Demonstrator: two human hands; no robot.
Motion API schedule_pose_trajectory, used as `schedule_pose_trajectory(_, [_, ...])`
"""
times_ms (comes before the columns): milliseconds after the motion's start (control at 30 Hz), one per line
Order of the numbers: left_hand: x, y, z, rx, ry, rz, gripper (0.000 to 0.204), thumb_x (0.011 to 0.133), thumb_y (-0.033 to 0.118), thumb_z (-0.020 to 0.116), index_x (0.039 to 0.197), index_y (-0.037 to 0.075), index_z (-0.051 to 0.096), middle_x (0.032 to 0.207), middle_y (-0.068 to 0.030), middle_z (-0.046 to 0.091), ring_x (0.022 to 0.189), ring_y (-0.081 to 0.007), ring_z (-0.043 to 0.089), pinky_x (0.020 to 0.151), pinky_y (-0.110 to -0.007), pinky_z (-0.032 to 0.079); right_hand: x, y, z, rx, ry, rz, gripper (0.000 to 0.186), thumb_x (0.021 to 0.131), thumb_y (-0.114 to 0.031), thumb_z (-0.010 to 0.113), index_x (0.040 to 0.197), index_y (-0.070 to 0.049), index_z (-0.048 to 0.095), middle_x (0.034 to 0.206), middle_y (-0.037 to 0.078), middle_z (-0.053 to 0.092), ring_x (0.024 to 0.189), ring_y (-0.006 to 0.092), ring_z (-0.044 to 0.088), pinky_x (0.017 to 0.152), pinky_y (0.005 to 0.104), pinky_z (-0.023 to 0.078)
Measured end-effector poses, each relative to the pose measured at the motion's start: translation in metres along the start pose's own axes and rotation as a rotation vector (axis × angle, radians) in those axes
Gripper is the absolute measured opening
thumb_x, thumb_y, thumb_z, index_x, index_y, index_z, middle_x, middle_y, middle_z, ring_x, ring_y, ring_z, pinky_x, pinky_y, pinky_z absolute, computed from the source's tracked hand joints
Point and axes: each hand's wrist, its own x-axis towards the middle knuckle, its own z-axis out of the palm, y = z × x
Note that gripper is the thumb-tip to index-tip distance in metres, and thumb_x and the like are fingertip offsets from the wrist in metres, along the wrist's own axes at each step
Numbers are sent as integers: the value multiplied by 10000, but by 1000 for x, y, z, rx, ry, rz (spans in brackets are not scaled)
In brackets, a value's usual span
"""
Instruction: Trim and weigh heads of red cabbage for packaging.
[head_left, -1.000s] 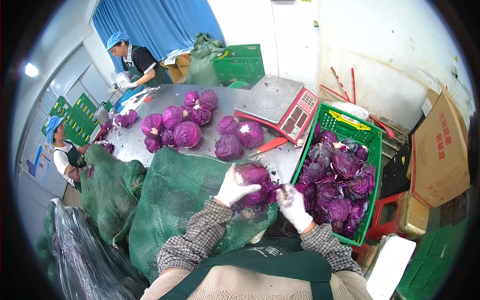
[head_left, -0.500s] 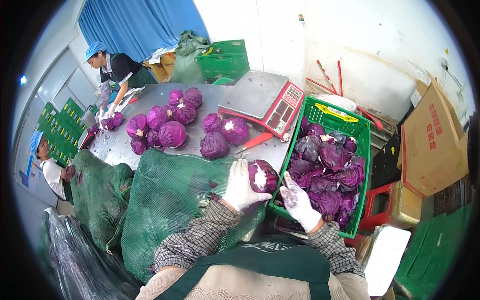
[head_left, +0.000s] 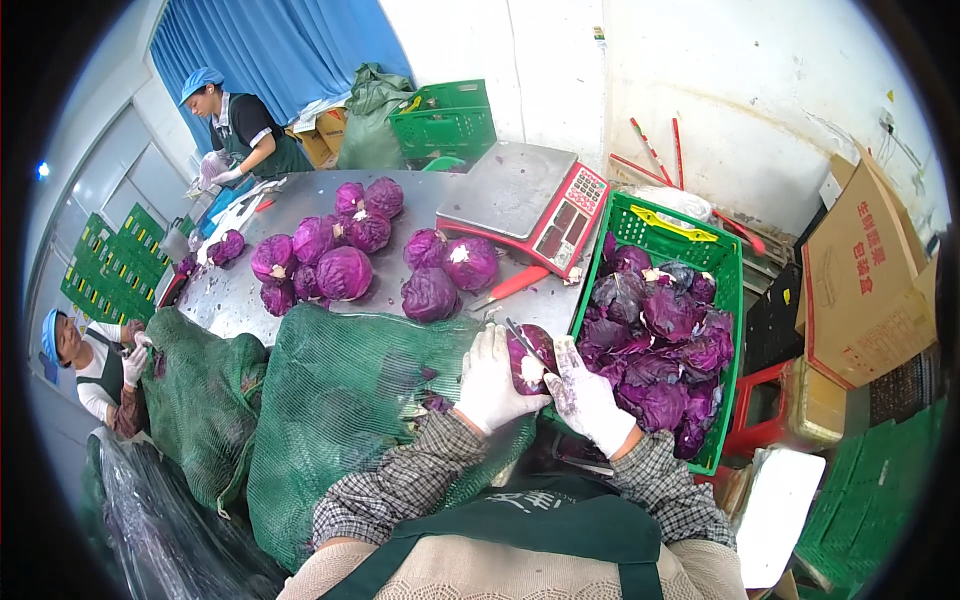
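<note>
A white-gloved left hand of mine, my left hand [head_left: 492, 385], grips a red cabbage [head_left: 537, 346] from its left side, at the table's near edge. My right hand [head_left: 590, 400], also gloved, is closed on a knife [head_left: 527, 342] whose thin dark blade lies across the cabbage near its pale stem end. The knife's handle is hidden in the glove. Under and beside my left arm spreads a green mesh sack [head_left: 335, 400]. Right of my right hand stands a green crate [head_left: 735, 370] full of dark purple cabbage leaves [head_left: 660, 350].
Several red cabbages [head_left: 344, 271] sit on the metal table [head_left: 400, 185]. A red-handled knife [head_left: 515, 285] lies below the red scale [head_left: 560, 235]. Two people in blue caps work at the left, one person [head_left: 255, 135] behind the table. A cardboard box [head_left: 865, 280] stands at the right.
My right hand has moved left against the cabbage, and the knife blade now shows across it. The person behind the table has straightened up; the one at the left has raised a gloved hand.
</note>
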Motion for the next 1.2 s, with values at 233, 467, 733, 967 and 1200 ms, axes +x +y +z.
schedule_pose_trajectory(233, [1,9,0,24,-27,-49,1194,553,516,794,1390,-96,203,1401,-286,292,1318,-426,272,1052,-559,259,20,6,-2,-130,16,-128,492,929,-249,464,1356,-15,405,1268,234,517,897,332,645,709,380,533])
schedule_pose_trajectory(467, [-6,16,-1,103,19,74,1170,541,553,774,1344,-133,274,1347,-337,347,1270,-452,343,1070,-492,272,81,116,36,-314,592,-447,222,955,-224,424,1041,-79,568,751,29,625,453,159,532,434,280,454])
schedule_pose_trajectory(733, [-30,-33,-1,-183,155,39,1254,507,506,845,1377,-118,193,1384,-315,295,1298,-443,294,1098,-460,259,25,180,10,1017,498,502,380,998,-319,394,1249,-43,467,901,63,640,331,123,410,265,262,356])
schedule_pose_trajectory(967, [-4,-15,-9,-131,41,-94,1289,509,535,836,1413,-83,155,1402,-340,257,1294,-457,287,1086,-453,278,-12,17,50,610,93,53,548,950,-228,508,1415,-22,306,1302,195,494,950,284,607,800,318,504])
schedule_pose_trajectory(1200, [5,-5,-14,-23,-32,-126,1218,537,516,817,1397,-91,204,1380,-348,283,1257,-467,325,1056,-466,321,-7,-1,37,135,95,17,613,935,-242,463,1424,44,227,1350,301,400,1085,411,552,830,412,500])
